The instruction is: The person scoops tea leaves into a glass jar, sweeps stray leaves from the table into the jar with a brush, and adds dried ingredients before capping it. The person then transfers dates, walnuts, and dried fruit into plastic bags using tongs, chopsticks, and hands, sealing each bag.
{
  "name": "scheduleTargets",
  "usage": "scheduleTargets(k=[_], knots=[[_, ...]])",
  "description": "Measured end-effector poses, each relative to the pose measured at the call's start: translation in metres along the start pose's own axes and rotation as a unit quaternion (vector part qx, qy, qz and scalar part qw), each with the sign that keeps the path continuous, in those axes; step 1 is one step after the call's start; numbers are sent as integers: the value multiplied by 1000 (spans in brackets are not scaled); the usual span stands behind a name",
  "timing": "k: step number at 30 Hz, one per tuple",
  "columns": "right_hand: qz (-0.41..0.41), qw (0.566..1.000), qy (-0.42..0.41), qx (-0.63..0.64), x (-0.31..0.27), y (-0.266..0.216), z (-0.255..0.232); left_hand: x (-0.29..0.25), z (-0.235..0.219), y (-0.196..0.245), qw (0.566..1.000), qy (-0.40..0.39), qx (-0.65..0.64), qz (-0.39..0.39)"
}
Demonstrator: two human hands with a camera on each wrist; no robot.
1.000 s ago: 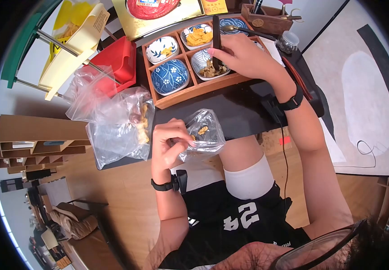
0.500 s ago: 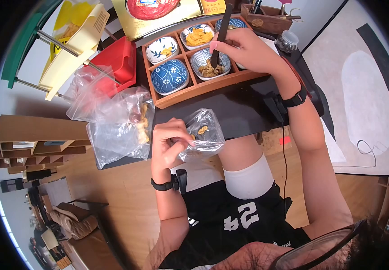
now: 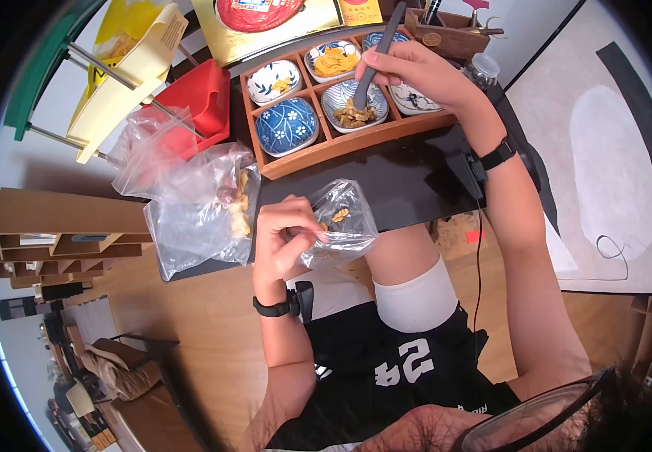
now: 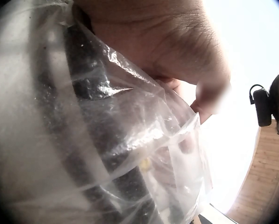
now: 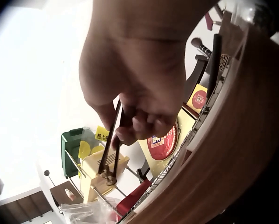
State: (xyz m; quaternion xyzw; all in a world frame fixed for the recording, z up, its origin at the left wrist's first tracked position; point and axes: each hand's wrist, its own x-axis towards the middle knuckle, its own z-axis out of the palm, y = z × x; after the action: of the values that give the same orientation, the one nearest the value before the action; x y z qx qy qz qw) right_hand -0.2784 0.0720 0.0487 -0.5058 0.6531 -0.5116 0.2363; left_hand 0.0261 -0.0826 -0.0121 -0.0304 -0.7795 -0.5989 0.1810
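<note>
The right hand (image 3: 422, 74) grips dark tweezers (image 3: 375, 69) over a patterned bowl (image 3: 333, 96) of walnut pieces (image 3: 354, 116). In the right wrist view the tweezers (image 5: 112, 135) pinch a walnut piece (image 5: 109, 177) between their tips. The left hand (image 3: 284, 232) holds a clear plastic bag (image 3: 352, 203) by its edge, in front of the wooden tray. A few walnut pieces (image 3: 340, 215) show in the bag. The left wrist view has the bag (image 4: 125, 130) hanging beneath the left hand (image 4: 162, 37).
The divided wooden tray (image 3: 356, 140) also holds a blue flowered bowl (image 3: 287, 126) and bowls with yellow flakes (image 3: 336, 62). Left of it are a red bin (image 3: 205, 98) and more plastic bags (image 3: 198, 211). A glass jar (image 3: 484, 69) stands at the right.
The right hand has moved a little to the right and the tweezers now slant more, uncovering the bowl at the tray's right. The left hand and its bag have hardly moved.
</note>
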Motion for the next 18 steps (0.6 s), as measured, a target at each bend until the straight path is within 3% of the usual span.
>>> scheduleTargets(k=[7, 11, 16, 18], knots=[[-36, 984, -119, 128, -11, -26, 28, 0, 0, 0, 1000, 5, 1, 0], [-42, 982, -140, 118, -16, -34, 36, 1, 0, -1, 1000, 6, 1, 10], [-34, 965, -246, 82, -20, -35, 55, 1, 2, 1, 1000, 9, -1, -1], [-29, 973, -216, 78, -19, -36, 51, 1, 1, -1, 1000, 11, 0, -2]])
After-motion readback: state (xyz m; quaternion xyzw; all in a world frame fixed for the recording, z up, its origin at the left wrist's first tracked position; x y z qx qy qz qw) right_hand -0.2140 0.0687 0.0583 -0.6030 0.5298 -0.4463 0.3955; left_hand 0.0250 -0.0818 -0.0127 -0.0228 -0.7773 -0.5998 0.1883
